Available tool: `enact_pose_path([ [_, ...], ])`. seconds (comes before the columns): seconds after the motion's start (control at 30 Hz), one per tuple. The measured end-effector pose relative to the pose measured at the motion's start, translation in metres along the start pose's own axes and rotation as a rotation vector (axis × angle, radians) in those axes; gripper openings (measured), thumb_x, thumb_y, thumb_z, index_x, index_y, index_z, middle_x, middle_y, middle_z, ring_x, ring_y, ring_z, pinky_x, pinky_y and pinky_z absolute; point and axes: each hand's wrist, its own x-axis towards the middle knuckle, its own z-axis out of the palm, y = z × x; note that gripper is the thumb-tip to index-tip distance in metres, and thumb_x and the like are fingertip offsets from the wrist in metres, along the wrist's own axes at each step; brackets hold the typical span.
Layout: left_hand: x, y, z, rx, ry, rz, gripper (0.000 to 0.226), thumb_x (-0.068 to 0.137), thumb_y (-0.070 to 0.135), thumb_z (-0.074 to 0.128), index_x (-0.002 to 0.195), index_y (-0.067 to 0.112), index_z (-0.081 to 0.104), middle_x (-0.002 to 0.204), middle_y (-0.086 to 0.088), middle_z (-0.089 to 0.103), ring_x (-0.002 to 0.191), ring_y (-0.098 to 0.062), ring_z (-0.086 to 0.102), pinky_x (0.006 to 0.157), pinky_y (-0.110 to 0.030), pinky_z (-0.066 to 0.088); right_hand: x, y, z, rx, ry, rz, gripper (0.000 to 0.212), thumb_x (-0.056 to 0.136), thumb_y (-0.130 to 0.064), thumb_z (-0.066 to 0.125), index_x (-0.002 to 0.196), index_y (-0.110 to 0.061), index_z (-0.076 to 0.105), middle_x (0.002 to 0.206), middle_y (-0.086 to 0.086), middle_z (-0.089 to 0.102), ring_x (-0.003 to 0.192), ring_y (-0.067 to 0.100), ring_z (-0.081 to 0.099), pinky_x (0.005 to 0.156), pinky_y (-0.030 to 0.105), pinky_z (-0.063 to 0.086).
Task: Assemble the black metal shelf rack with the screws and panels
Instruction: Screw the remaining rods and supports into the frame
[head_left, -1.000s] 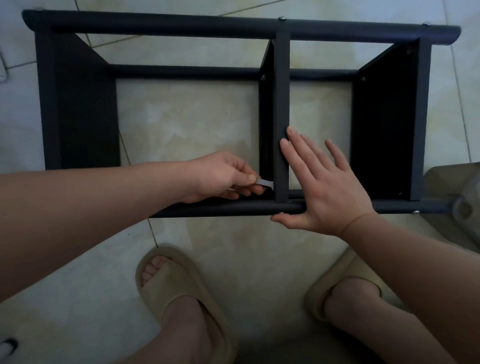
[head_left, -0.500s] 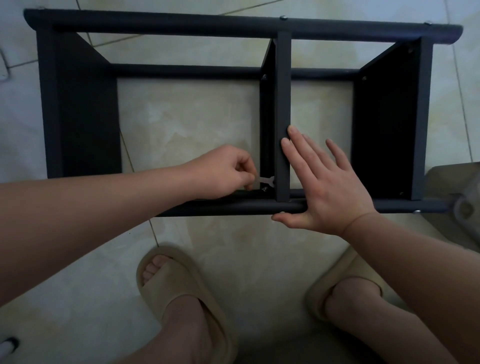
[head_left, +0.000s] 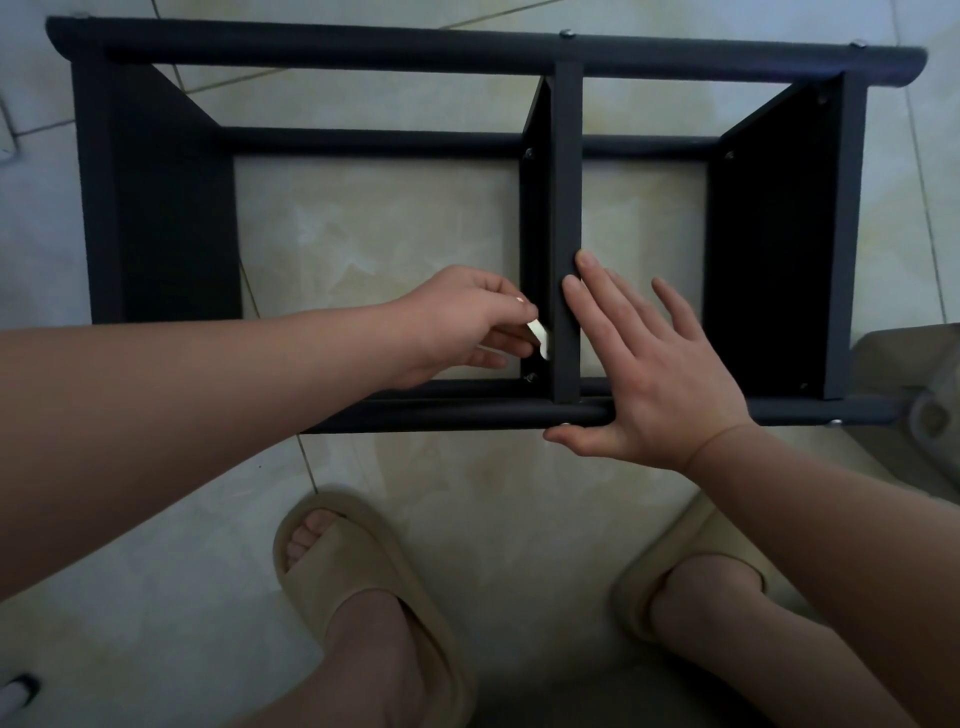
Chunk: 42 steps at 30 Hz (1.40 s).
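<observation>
The left forearm (head_left: 208, 405) is hiding part of the rack (head_left: 363, 49), which is lying on the floor (head_left: 363, 234), long axis left-right. Left of its divider (head_left: 566, 182), the left hand (head_left: 467, 322) is pinching a half-hidden wrench (head_left: 539, 338); the right hand (head_left: 660, 384) is pressing flat on the divider.

The one camera sits on the person's head. It looks forward and down, almost straight at the tile floor (head_left: 374, 234). It is near, so the black rack (head_left: 566, 182) fills the far half from left to right. The left hand (head_left: 462, 325) and right hand (head_left: 654, 379) are in the middle, with the arms running back to the near side. Two slippers (head_left: 363, 561) show at the near edge, right under the camera.
</observation>
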Motion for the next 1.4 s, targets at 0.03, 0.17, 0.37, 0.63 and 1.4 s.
enact_pose_path([
  [0.03,0.0010,-0.0006,0.0004,-0.003,0.017,-0.005,0.013,0.096,0.016,0.063,0.083,0.016,0.060,0.075,-0.002,0.070,0.074,-0.015,0.070,0.070,-0.029,0.051,0.0001,-0.0001,0.0002,0.000,-0.002,0.000,0.119,0.076,-0.087,0.046,0.163,-0.012,0.012,0.171,0.004,0.004,0.153,0.031,0.029,0.120,0.060,0.025],
  [0.17,0.0037,-0.0011,0.0002,0.076,0.096,-0.023,0.010,0.096,0.025,0.066,0.097,0.016,0.066,0.079,0.001,0.070,0.077,-0.014,0.068,0.072,-0.028,0.049,0.0000,0.0000,0.0005,-0.001,-0.001,0.002,0.119,0.076,-0.087,0.046,0.163,-0.011,0.013,0.171,0.004,0.004,0.152,0.031,0.029,0.120,0.060,0.026],
  [0.37,0.0034,0.0018,0.0012,0.040,0.149,-0.051,0.015,0.095,0.028,0.066,0.105,0.018,0.071,0.092,0.000,0.071,0.079,-0.014,0.065,0.071,-0.027,0.048,0.0003,0.0005,0.0004,-0.008,-0.001,-0.001,0.119,0.077,-0.087,0.046,0.163,-0.012,0.011,0.171,0.004,0.003,0.152,0.031,0.029,0.120,0.060,0.025],
  [0.63,0.0033,0.0028,0.0026,-0.007,0.092,-0.070,0.011,0.097,0.027,0.062,0.102,0.020,0.070,0.093,0.000,0.076,0.078,-0.013,0.065,0.071,-0.028,0.047,0.0006,-0.0001,-0.0003,-0.012,0.003,-0.001,0.119,0.077,-0.087,0.045,0.162,-0.010,0.013,0.170,0.005,0.005,0.152,0.031,0.029,0.119,0.061,0.026],
  [1.4,0.0025,0.0011,0.0043,0.074,0.068,-0.060,0.007,0.096,0.029,0.064,0.095,0.023,0.067,0.096,0.000,0.077,0.078,-0.012,0.065,0.071,-0.027,0.047,0.0002,0.0003,0.0002,0.001,0.006,-0.003,0.120,0.076,-0.086,0.047,0.162,-0.011,0.012,0.171,0.004,0.004,0.151,0.032,0.032,0.119,0.060,0.027],
])
